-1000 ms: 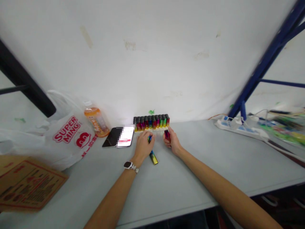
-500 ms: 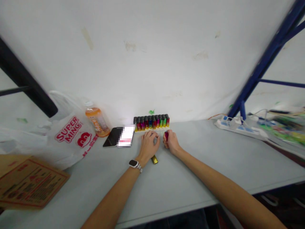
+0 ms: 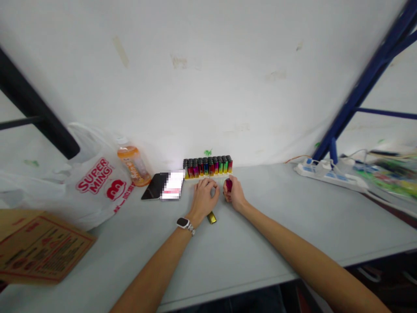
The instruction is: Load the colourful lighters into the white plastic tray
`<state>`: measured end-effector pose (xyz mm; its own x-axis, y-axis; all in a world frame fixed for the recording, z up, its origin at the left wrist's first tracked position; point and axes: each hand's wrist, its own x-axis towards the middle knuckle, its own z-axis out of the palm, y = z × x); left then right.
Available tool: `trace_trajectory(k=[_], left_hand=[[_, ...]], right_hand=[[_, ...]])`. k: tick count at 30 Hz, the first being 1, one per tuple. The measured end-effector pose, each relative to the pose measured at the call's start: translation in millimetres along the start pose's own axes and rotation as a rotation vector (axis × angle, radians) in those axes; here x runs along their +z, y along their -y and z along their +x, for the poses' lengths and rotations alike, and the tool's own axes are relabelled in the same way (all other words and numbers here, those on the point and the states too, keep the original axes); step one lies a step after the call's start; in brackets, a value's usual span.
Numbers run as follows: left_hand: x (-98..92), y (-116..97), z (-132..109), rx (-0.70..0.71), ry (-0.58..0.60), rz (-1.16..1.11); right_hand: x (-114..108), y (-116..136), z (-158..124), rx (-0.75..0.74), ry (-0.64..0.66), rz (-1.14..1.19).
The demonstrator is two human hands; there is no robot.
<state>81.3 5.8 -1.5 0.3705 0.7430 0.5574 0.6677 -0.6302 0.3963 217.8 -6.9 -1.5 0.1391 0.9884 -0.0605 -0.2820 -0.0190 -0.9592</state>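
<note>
My right hand [image 3: 235, 195] is wrapped round a magenta lighter [image 3: 229, 185], whose upper part is covered by the fingers. To its left my left hand [image 3: 204, 196] rests on the table, fingers bent and a little apart, with nothing seen in its grasp. A shiny gold piece [image 3: 211, 217], perhaps another lighter, sticks out from below this hand; its far end is hidden. Just beyond both hands, rows of lighters [image 3: 207, 167] with black tops and bright, many-coloured bodies stand upright in a pale tray [image 3: 192, 178] close to the wall.
Left of the lighters lies a dark tablet [image 3: 154, 187] with a blurred-out bright patch. An orange drink bottle [image 3: 133, 163], a white plastic bag [image 3: 87, 191] and a cardboard box [image 3: 45, 248] stand further left. A power strip [image 3: 329, 174] lies at right by a blue metal post [image 3: 345, 104].
The magenta lighter shows more in my right hand, which has turned slightly. My left hand stays in place on the table. The whole view has shifted very little.
</note>
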Motion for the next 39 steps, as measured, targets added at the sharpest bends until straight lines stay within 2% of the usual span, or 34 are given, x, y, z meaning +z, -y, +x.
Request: trace_trajectory(k=[4,7,12,19,22,30,36,39], left_hand=[[0.3,0.4,-0.3,-0.003,0.0,-0.002],[0.5,0.7,-0.5,0.001,0.004,0.006],[0.5,0.8,-0.5,-0.002,0.006,0.012],[0.9,0.8,-0.6,0.004,0.004,0.01],[0.1,0.3,-0.7,0.005,0.007,0.005],[0.1,-0.7,-1.3,0.001,0.009,0.0],[-1.6,5.1,0.2,-0.033,-0.009,-0.001],[-4.7,12.3,1.8,-0.076,-0.017,0.004]], right_hand=[[-1.1,3.5,-0.4,0.076,0.169,0.092],[-1.5,5.3,-1.8,0.074,0.203,0.098],[-2.8,3.2,-1.9,0.073,0.177,0.099],[1.3,-1.5,-3.4,-0.061,-0.038,-0.046],[2.1,-2.1,-5.4,-0.087,-0.035,-0.061],[1.7,-3.1,-3.4,-0.043,-0.026,-0.001],[-1.5,-1.6,0.9,0.04,0.125,0.167],[-2.5,-1.5,2.6,-0.024,0.102,0.128]])
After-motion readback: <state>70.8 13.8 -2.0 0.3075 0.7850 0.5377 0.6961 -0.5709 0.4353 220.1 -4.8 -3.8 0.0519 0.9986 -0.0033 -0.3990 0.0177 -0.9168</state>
